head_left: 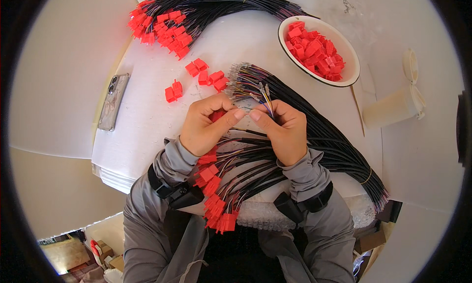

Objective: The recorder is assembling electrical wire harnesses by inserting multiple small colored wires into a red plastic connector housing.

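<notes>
- Apparently done: red-ended cables (216, 2), far side and near the lap
- Remaining: bare-ended cables (319, 120) on the bench (147, 86), connectors (314, 49) in the bowl (354, 79)
- Both hands' (285, 135) fingers (262, 119) pinch wires (268, 100) mid-bench

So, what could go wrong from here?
The right hand holds fine wires close to the left hand; one could perhaps bend or slip from the grip. Loose red connectors lie near the exposed ends of the banded black bundle, so a brushing hand might scatter them. Cables with red connectors attached lie between the grey sleeves, close to the body, where a sleeve might snag them.
</notes>
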Action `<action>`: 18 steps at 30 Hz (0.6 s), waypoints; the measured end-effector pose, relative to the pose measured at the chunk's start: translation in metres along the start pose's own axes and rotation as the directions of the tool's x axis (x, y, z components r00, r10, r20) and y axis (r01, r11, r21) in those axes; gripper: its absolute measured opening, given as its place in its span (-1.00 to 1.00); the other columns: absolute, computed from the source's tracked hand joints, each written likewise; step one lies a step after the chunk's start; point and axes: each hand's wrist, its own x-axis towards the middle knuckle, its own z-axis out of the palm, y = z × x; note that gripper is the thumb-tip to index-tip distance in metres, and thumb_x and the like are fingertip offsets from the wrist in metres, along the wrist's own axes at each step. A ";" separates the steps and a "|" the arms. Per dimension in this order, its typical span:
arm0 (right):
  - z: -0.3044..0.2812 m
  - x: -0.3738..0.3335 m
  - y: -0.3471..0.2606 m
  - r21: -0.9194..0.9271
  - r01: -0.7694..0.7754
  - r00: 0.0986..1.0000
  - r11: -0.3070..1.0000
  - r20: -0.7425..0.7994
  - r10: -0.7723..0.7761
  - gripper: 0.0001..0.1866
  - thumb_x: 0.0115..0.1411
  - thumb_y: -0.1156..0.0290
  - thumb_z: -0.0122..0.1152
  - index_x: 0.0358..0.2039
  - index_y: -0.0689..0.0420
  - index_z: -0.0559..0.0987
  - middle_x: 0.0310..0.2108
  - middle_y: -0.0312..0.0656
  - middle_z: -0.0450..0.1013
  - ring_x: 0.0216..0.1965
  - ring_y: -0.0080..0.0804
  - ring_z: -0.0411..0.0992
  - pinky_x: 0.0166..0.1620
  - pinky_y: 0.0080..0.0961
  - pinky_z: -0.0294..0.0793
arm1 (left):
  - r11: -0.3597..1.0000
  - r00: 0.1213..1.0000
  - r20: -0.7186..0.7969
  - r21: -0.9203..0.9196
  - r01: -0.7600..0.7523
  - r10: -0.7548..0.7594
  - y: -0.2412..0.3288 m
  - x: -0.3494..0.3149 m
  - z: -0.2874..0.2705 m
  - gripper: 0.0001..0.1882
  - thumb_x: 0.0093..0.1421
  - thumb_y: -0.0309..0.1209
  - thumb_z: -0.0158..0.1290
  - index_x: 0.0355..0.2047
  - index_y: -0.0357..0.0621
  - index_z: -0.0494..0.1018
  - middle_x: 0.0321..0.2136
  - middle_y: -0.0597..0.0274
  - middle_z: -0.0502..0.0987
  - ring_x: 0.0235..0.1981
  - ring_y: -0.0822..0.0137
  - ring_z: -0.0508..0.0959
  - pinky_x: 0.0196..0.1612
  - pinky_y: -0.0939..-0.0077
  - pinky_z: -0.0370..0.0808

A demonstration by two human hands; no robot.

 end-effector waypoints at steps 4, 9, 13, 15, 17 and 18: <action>0.001 0.000 0.000 -0.038 0.015 0.999 0.999 0.031 -0.014 -0.85 0.04 0.43 0.23 -0.46 0.27 0.52 -0.66 -0.45 0.33 -0.60 -0.78 0.16 -0.54 -0.77 0.18 | 0.994 0.998 -0.022 0.097 -0.049 0.052 -0.004 0.000 -0.003 -0.84 0.08 -0.48 0.09 -0.59 -0.25 0.38 -0.65 0.42 0.31 -0.58 0.62 0.22 -0.53 0.70 0.17; 0.001 0.001 0.002 -0.066 0.033 0.999 0.997 0.035 -0.031 -0.85 0.02 0.44 0.23 -0.48 0.28 0.52 -0.68 -0.44 0.31 -0.60 -0.79 0.15 -0.56 -0.76 0.15 | 0.994 0.995 -0.073 0.087 -0.063 0.070 -0.001 0.000 0.000 -0.83 0.07 -0.48 0.09 -0.60 -0.26 0.38 -0.65 0.41 0.31 -0.58 0.61 0.23 -0.51 0.70 0.18; 0.002 0.000 0.000 -0.097 0.037 0.999 0.995 0.035 -0.034 -0.85 0.00 0.44 0.24 -0.50 0.28 0.51 -0.70 -0.43 0.30 -0.61 -0.78 0.14 -0.58 -0.75 0.14 | 0.996 0.995 -0.075 0.072 -0.059 0.065 -0.004 0.000 -0.001 -0.84 0.08 -0.48 0.09 -0.58 -0.27 0.39 -0.64 0.40 0.32 -0.58 0.61 0.24 -0.50 0.69 0.20; 0.001 0.000 0.001 -0.105 0.033 0.999 0.994 0.038 -0.029 -0.85 0.00 0.44 0.24 -0.50 0.28 0.52 -0.70 -0.44 0.30 -0.61 -0.78 0.14 -0.58 -0.75 0.14 | 0.994 0.994 -0.069 0.084 -0.074 0.080 -0.003 0.001 -0.001 -0.84 0.08 -0.48 0.09 -0.58 -0.27 0.39 -0.64 0.40 0.33 -0.58 0.61 0.24 -0.50 0.69 0.20; 0.000 0.000 0.002 -0.114 0.029 0.999 0.993 0.038 -0.025 -0.85 0.00 0.44 0.24 -0.51 0.28 0.52 -0.70 -0.44 0.30 -0.61 -0.78 0.14 -0.58 -0.75 0.14 | 0.991 0.994 -0.062 0.095 -0.089 0.095 -0.002 0.001 0.000 -0.84 0.08 -0.48 0.09 -0.57 -0.27 0.39 -0.64 0.40 0.33 -0.57 0.61 0.25 -0.50 0.69 0.20; 0.000 0.000 0.002 -0.112 0.034 0.999 0.993 0.040 -0.030 -0.85 0.00 0.44 0.24 -0.50 0.28 0.52 -0.70 -0.43 0.30 -0.61 -0.78 0.14 -0.57 -0.75 0.14 | 0.993 0.995 -0.063 0.092 -0.073 0.079 -0.001 0.000 0.000 -0.85 0.08 -0.49 0.09 -0.57 -0.27 0.39 -0.63 0.39 0.33 -0.57 0.61 0.25 -0.50 0.69 0.20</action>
